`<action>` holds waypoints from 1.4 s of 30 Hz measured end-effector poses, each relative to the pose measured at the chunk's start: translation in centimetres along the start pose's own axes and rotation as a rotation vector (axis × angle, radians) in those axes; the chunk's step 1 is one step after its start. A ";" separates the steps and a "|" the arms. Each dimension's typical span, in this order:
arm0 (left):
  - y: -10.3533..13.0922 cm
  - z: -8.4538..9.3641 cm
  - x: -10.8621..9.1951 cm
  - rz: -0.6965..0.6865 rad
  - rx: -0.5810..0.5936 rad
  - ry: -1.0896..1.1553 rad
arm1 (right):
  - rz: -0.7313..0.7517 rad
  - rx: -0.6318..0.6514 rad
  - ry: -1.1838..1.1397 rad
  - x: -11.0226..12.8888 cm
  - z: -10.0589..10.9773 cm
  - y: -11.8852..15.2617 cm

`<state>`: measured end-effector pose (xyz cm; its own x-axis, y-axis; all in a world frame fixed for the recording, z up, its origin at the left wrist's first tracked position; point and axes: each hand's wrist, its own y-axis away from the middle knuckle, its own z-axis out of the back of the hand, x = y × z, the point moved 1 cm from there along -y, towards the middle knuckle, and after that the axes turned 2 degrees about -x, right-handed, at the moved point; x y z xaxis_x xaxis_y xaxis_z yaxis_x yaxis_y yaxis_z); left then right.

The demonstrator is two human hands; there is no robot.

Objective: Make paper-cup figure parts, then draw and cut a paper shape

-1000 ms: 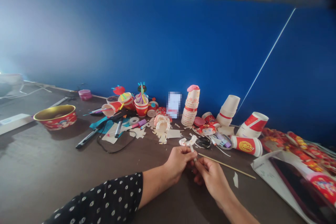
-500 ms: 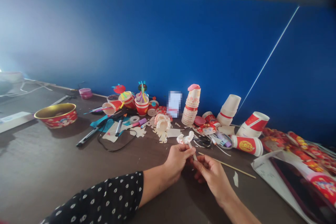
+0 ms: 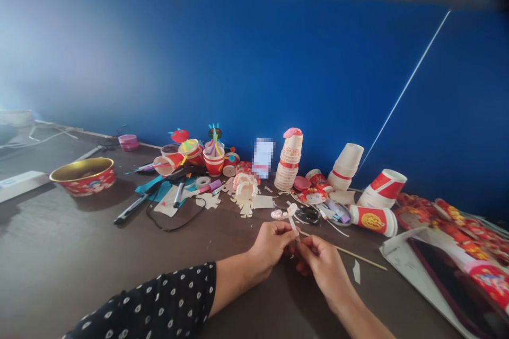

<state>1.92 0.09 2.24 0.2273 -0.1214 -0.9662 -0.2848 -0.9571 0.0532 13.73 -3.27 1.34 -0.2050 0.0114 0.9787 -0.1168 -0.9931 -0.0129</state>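
Note:
My left hand [image 3: 272,243] pinches a thin white strip [image 3: 293,225] between thumb and fingers at the lower middle. Just to its right, my right hand [image 3: 318,259] has its fingertips closed on the strip's lower end. A small white piece with rounded ends [image 3: 280,214] sticks out above my left fingers, joined to or touching the strip's top; which of the two is unclear. Behind my hands lies a white paper cutout shape [image 3: 245,190]. A thin wooden stick [image 3: 361,257] lies behind and right of my right hand.
Stacked paper cups [image 3: 288,161] stand near the blue partition [image 3: 238,63]. Red cups with paper figures [image 3: 214,159], markers [image 3: 178,193] and a black cable [image 3: 175,229] lie left of centre. A red bowl [image 3: 89,185] is at the left, a phone [image 3: 449,280] at the right.
The white piece above my left hand has turned and shows a narrower side. Both hands have stayed nearly in place, fingers still on the strip.

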 end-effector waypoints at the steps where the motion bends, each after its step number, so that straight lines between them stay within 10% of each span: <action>1: 0.0 0.0 0.0 0.010 -0.010 0.010 | 0.001 0.002 0.003 0.0 0.0 0.0; 42: -0.5 0.2 0.7 -0.044 0.017 0.109 | 0.058 0.024 0.091 -0.3 -0.1 0.0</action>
<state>2.00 0.59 1.52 0.3397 -0.1084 -0.9342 -0.2879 -0.9576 0.0064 13.66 -3.28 1.05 -0.2984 -0.0368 0.9537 -0.0790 -0.9949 -0.0631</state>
